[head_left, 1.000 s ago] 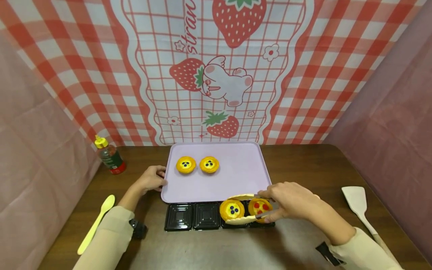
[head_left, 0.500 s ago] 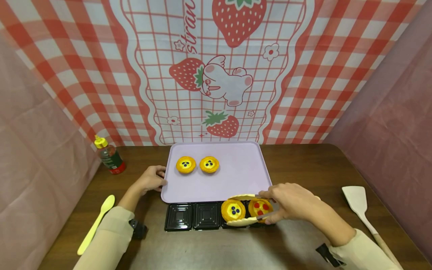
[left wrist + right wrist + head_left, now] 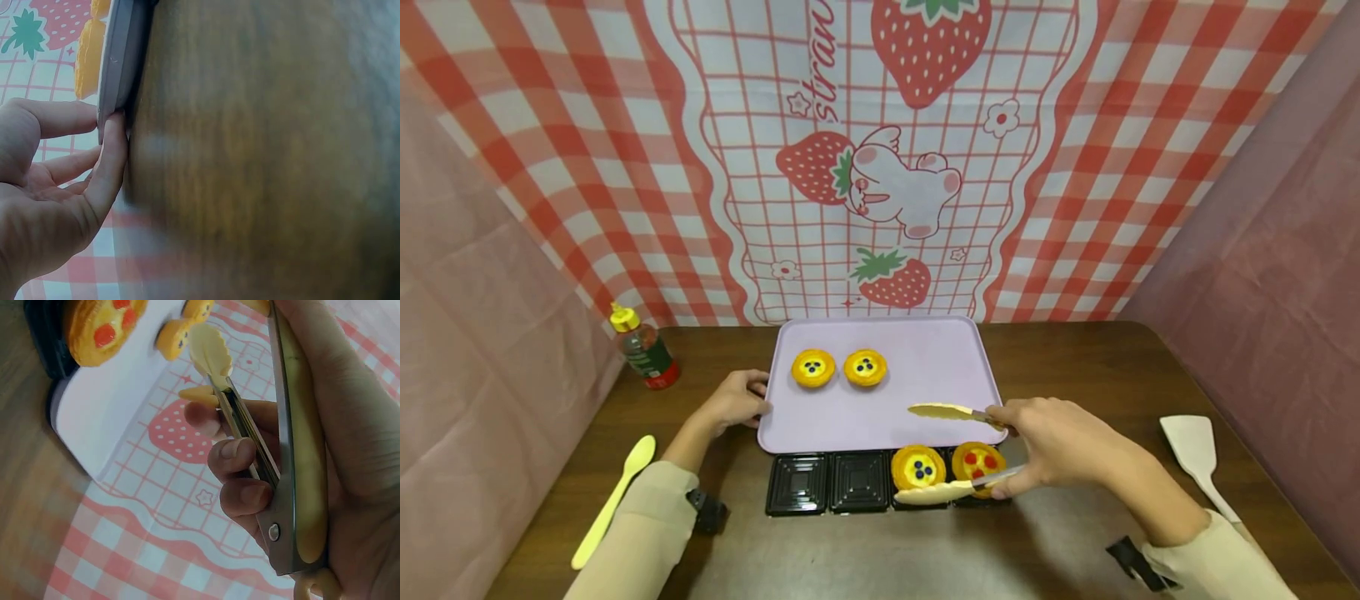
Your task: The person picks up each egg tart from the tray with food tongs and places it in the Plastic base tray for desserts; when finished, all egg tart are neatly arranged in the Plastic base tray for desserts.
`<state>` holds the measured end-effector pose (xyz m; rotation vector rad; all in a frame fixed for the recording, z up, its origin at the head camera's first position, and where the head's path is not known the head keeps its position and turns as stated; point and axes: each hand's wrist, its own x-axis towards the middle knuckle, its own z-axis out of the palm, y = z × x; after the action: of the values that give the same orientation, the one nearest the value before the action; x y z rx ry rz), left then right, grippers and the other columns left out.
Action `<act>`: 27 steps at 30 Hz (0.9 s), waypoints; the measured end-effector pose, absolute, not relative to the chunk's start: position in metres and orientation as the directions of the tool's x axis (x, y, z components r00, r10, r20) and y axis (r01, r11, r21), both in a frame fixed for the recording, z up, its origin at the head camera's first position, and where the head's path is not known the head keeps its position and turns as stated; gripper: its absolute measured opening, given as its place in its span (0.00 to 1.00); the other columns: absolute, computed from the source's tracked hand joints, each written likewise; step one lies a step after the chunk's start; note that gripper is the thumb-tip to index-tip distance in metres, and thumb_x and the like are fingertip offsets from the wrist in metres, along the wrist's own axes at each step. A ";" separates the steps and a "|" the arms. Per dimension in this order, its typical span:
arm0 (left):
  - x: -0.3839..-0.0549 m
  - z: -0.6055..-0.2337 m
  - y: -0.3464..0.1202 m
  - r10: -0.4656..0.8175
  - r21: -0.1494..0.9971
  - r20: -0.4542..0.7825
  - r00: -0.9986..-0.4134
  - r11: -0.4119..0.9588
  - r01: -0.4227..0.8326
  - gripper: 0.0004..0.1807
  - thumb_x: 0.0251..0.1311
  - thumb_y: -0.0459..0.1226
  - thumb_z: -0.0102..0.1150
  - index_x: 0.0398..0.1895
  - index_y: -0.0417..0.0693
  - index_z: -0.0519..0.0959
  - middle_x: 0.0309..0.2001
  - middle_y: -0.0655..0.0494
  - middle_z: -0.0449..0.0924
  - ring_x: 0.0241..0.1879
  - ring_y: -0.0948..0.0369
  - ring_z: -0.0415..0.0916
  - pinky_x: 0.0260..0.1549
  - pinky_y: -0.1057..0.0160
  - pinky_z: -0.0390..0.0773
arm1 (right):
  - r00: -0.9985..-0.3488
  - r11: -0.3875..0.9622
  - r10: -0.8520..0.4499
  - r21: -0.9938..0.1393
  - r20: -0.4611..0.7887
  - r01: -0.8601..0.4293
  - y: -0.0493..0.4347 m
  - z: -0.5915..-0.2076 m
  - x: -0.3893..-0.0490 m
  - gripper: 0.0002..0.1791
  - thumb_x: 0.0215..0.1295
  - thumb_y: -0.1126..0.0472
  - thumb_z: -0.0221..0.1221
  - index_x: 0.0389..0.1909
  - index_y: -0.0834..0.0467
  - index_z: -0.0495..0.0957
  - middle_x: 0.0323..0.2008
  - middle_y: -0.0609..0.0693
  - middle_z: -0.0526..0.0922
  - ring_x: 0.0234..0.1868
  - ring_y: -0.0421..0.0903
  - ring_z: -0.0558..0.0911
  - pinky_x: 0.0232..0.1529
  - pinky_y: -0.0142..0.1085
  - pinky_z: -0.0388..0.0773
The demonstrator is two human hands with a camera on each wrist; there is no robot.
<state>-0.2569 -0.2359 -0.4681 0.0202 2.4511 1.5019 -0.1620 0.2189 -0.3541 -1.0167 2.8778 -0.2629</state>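
My left hand (image 3: pixel 735 398) grips the left rim of the lilac tray (image 3: pixel 936 358); in the left wrist view, thumb and fingers pinch its edge (image 3: pixel 116 69). Two blueberry-topped tarts (image 3: pixel 813 367) sit on the tray's left half. My right hand (image 3: pixel 1060 437) holds cream-tipped tongs (image 3: pixel 936 493), their arms spread wide. The tongs' tips stand either side of another blueberry tart (image 3: pixel 919 469), apart from its far side. That tart lies in the third compartment of a black plastic container (image 3: pixel 859 481). A tart with red toppings (image 3: pixel 977 460) occupies the rightmost compartment, partly behind the tongs.
A squeeze bottle with a yellow cap (image 3: pixel 647 354) stands at the back left. Nearer on that side lies a yellow spoon (image 3: pixel 617 500). A white spatula (image 3: pixel 1195 454) lies at the right. Checked fabric (image 3: pixel 880 167) hangs behind the table.
The tongs have spread apart around the blueberry tart, their far arm moving over the tray. The tart shifted slightly right and now sits released in its compartment. My left hand stays put.
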 end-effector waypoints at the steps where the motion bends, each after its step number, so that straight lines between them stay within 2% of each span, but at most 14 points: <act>1: -0.257 -0.468 -0.236 0.151 0.877 -0.216 -0.965 0.463 -0.124 0.36 0.51 0.22 0.59 0.65 0.21 0.61 0.42 0.36 0.70 0.32 0.55 0.76 0.26 0.54 0.85 | -0.780 0.769 -0.625 -0.182 -0.012 -0.613 0.219 -0.353 -0.162 0.50 0.40 0.25 0.68 0.58 0.58 0.79 0.42 0.41 0.84 0.38 0.40 0.81 0.37 0.44 0.81; 6: -0.256 -0.470 -0.236 0.136 0.874 -0.224 -0.965 0.467 -0.137 0.36 0.51 0.23 0.60 0.65 0.22 0.61 0.42 0.37 0.70 0.32 0.56 0.76 0.26 0.54 0.85 | -0.794 0.782 -0.607 -0.158 0.026 -0.603 0.216 -0.346 -0.167 0.51 0.38 0.26 0.70 0.56 0.60 0.80 0.38 0.41 0.82 0.31 0.37 0.75 0.30 0.38 0.77; 17: -0.255 -0.472 -0.236 0.136 0.881 -0.217 -0.967 0.455 -0.133 0.35 0.50 0.22 0.59 0.64 0.21 0.62 0.41 0.38 0.69 0.32 0.56 0.75 0.25 0.56 0.85 | -0.774 0.756 -0.628 -0.170 0.087 -0.632 0.209 -0.326 -0.191 0.54 0.40 0.21 0.65 0.58 0.61 0.78 0.42 0.45 0.83 0.39 0.42 0.81 0.38 0.44 0.81; 20: -0.256 -0.471 -0.236 0.135 0.885 -0.216 -0.967 0.446 -0.135 0.35 0.50 0.22 0.59 0.64 0.22 0.62 0.41 0.39 0.70 0.32 0.56 0.75 0.25 0.56 0.85 | -0.780 0.765 -0.619 -0.157 0.090 -0.625 0.205 -0.320 -0.200 0.56 0.39 0.20 0.64 0.59 0.62 0.78 0.44 0.46 0.83 0.38 0.42 0.79 0.37 0.43 0.80; 24: -0.258 -0.471 -0.235 0.137 0.886 -0.212 -0.968 0.445 -0.131 0.34 0.50 0.23 0.59 0.63 0.23 0.64 0.41 0.39 0.70 0.31 0.55 0.75 0.25 0.56 0.85 | -0.784 0.771 -0.614 -0.147 0.086 -0.620 0.197 -0.315 -0.213 0.56 0.38 0.19 0.63 0.59 0.60 0.78 0.39 0.44 0.81 0.33 0.41 0.75 0.32 0.39 0.76; 27: -0.259 -0.471 -0.236 0.131 0.880 -0.215 -0.968 0.456 -0.134 0.34 0.50 0.23 0.60 0.63 0.23 0.64 0.41 0.39 0.70 0.32 0.55 0.75 0.25 0.56 0.85 | -0.781 0.766 -0.620 -0.154 0.080 -0.624 0.190 -0.315 -0.224 0.55 0.38 0.19 0.64 0.58 0.57 0.78 0.38 0.44 0.82 0.35 0.42 0.78 0.32 0.40 0.78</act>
<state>-0.2586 -0.2365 -0.4715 -0.0027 2.4558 1.5181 -0.2236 0.1896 -0.3152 -1.0477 2.9757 -0.2727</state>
